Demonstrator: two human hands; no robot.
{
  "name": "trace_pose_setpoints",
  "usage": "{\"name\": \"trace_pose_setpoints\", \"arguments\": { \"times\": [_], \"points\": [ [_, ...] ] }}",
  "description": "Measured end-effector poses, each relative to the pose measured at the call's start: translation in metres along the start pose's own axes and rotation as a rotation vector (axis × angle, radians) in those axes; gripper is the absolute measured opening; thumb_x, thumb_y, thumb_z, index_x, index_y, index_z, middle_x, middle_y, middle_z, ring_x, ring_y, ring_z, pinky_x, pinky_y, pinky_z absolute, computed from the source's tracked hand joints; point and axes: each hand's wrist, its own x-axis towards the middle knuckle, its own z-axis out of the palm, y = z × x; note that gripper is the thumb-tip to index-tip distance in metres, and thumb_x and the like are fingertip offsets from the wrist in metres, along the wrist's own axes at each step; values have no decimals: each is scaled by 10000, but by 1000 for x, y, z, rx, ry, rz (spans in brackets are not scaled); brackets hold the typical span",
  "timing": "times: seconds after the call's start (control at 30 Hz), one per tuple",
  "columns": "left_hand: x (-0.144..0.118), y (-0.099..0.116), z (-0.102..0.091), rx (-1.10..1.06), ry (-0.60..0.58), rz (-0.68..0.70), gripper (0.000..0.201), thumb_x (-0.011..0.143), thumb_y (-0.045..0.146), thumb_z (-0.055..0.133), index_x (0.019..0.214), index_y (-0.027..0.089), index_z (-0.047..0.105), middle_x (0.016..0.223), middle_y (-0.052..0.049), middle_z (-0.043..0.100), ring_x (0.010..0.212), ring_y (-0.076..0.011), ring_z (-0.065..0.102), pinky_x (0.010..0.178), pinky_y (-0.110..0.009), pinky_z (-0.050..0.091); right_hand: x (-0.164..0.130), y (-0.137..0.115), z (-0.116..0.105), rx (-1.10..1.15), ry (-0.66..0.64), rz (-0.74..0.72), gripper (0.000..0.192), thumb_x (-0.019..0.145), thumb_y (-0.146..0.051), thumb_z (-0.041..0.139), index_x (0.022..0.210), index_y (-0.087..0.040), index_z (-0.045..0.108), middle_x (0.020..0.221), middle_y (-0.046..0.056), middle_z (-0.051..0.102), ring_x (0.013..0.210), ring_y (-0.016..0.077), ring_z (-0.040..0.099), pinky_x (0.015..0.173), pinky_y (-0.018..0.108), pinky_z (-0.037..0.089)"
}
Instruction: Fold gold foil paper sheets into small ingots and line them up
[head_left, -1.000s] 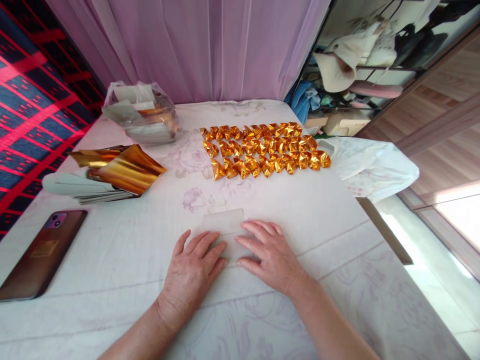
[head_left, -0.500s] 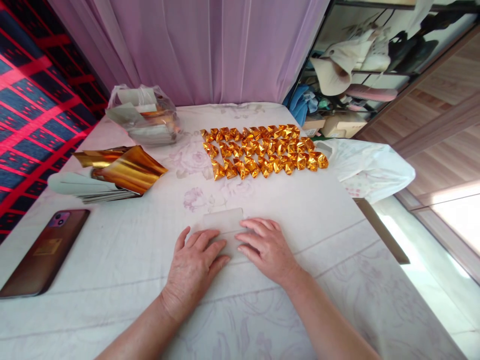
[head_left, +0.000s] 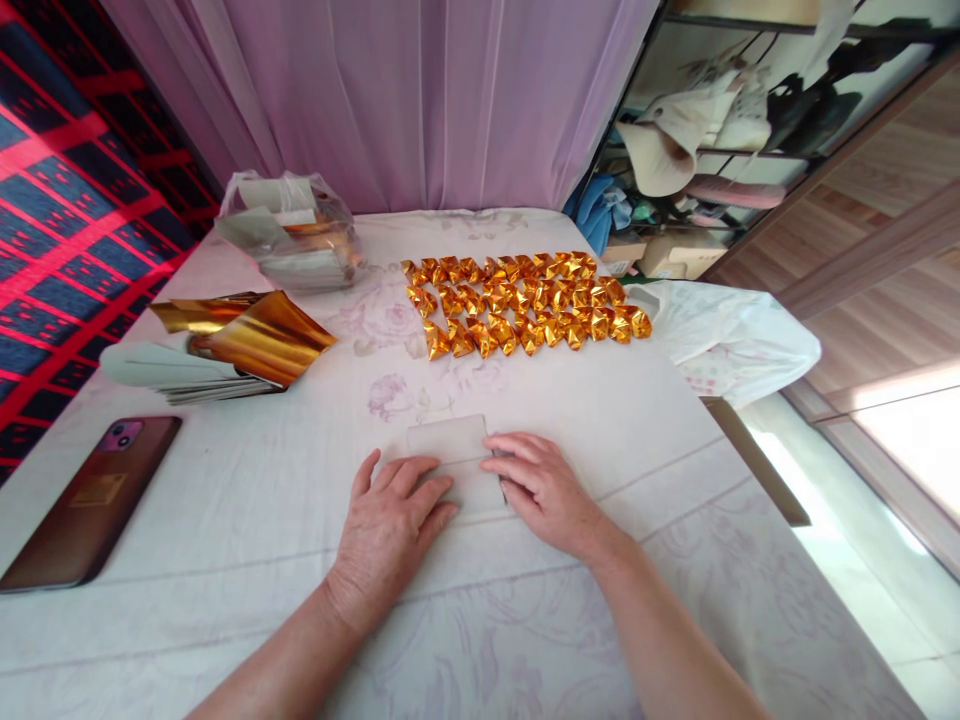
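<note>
sheet: pale paper sheet (head_left: 450,450) flat on the table (head_left: 225,540), front centre; long axis runs toward and away from the person
left hand (head_left: 390,525): flat, fingers spread, pressing sheet's left part
right hand (head_left: 544,490): flat, fingers on sheet's right edge
bag: clear plastic bag (head_left: 289,235), far left, holds paper stacks
look: whitish, matte, rectangular

Left hand (head_left: 390,520) and right hand (head_left: 544,490) flat on pale paper sheet (head_left: 454,450), folded gold pieces (head_left: 525,300) beyond
</note>
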Motion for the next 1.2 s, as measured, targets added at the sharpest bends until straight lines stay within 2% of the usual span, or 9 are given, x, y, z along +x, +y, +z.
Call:
{"name": "trace_pose_setpoints", "arguments": {
  "times": [0.17, 0.4, 0.77, 0.97, 1.2],
  "points": [
    [0, 0, -1, -15, -20, -1, 190, 923, 365, 605, 1048, 262, 704, 1139, -58, 694, 1050, -267, 627, 1094, -617, 308, -1, 1, -1, 2, -4, -21, 411, 834, -40, 507, 1118, -262, 703, 1264, 60, 642, 1178, 209, 560, 993, 437, 465],
    [-2, 1, -4, -46, -20, -7, 325, 840, 477, 692, 1071, 249, 691, 1162, -67, 691, 1071, -287, 632, 1136, -626, 228, -2, -3, -4, -16, -55, -43, 447, 809, -25, 535, 1129, -283, 711, 1327, 69, 599, 1230, 222, 521, 1018, 468, 437],
    [-2, -1, -4, -69, 4, -1, 221, 903, 377, 609, 1067, 255, 695, 1155, -40, 702, 1071, -251, 642, 1164, -580, 189, -3, -1, -3, -25, -29, -36, 208, 918, -211, 592, 1053, -264, 742, 1279, 81, 635, 1192, 240, 554, 991, 456, 460],
    [-2, -6, -5, -92, 1, 31, 207, 936, 296, 535, 1064, 249, 691, 1150, -39, 707, 1062, -239, 644, 1159, -570, 221, -3, 0, 0, -17, 18, -32, 204, 939, -225, 563, 1026, -262, 743, 1247, 71, 658, 1165, 235, 574, 980, 446, 472],
    [0, -14, -1, -174, -2, 14, 173, 981, 268, 488, 999, 239, 658, 1089, -35, 712, 1001, -211, 659, 1086, -557, 342, 0, -3, 3, -14, 79, 31, 187, 951, -251, 538, 940, -230, 724, 1193, 63, 682, 1116, 227, 594, 945, 421, 481]
  ]
}}
